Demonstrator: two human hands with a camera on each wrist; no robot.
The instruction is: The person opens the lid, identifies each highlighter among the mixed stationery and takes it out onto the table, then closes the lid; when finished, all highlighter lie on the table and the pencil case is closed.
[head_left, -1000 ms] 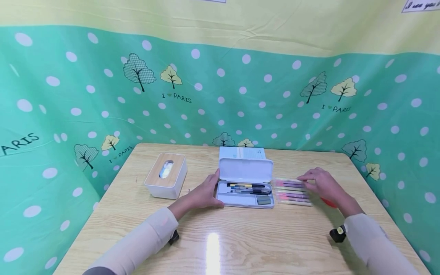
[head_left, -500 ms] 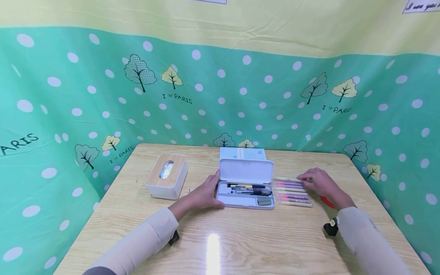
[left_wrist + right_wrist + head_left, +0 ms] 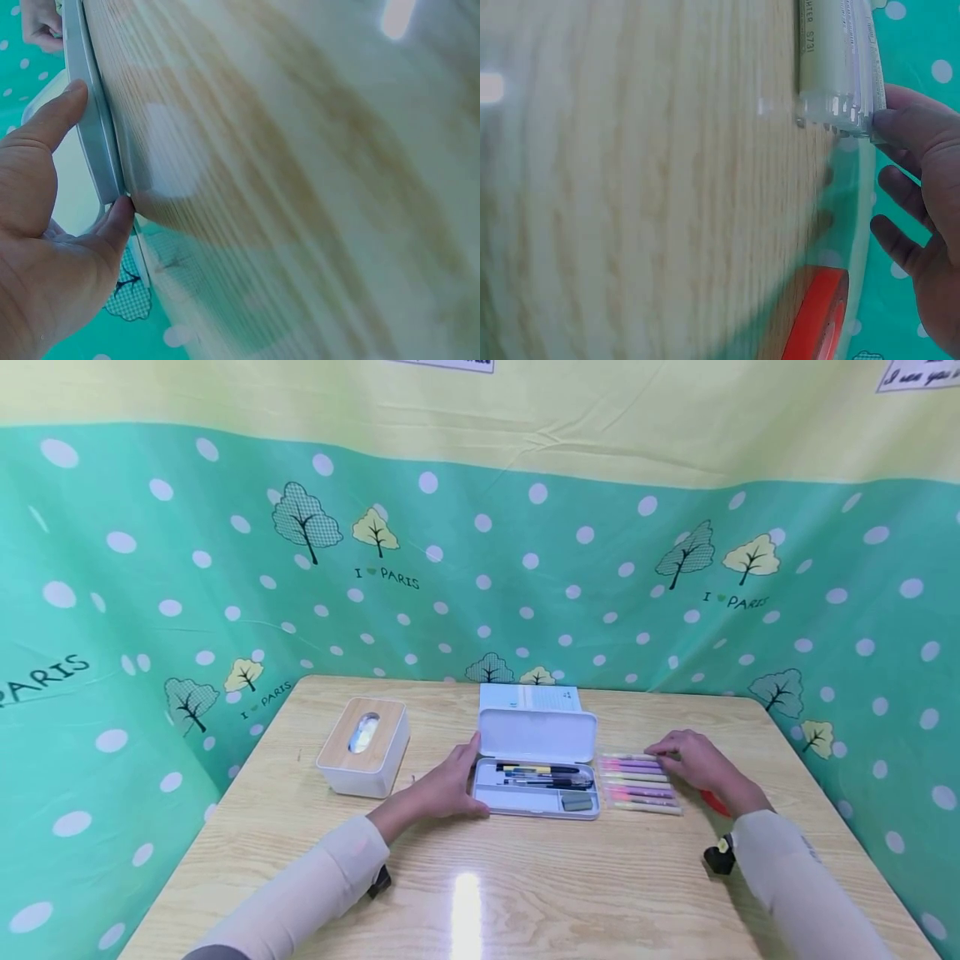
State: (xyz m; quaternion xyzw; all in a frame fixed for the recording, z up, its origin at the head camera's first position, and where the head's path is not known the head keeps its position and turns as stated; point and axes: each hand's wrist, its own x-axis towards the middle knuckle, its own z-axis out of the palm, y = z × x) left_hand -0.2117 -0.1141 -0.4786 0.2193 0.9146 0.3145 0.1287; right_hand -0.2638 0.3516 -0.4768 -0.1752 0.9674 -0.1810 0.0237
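A white pencil case [image 3: 517, 800] lies with its lid raised, holding several pens [image 3: 543, 777] and a grey eraser [image 3: 577, 801]. My left hand [image 3: 448, 783] grips its left end, with the thumb along the front edge. In the left wrist view the left thumb and a finger press against the rim of the pencil case [image 3: 96, 135]. Just right of the case lies a clear pack of highlighters [image 3: 637, 783] in pale, pink and purple colours. My right hand [image 3: 697, 764] pinches the pack's far right corner; the right wrist view shows the highlighter pack [image 3: 829, 67] between thumb and index finger.
A tissue box [image 3: 363, 747] with a wooden top stands left of the case. Behind the raised lid lies a light blue notebook [image 3: 528, 696]. A red tape roll [image 3: 817, 311] sits under my right wrist. A green dotted cloth [image 3: 420, 610] hangs behind the table.
My right forearm has shifted slightly left while the fingers stay at the pack's corner. The left hand and the pencil case hold their places. The head view has tilted up a little.
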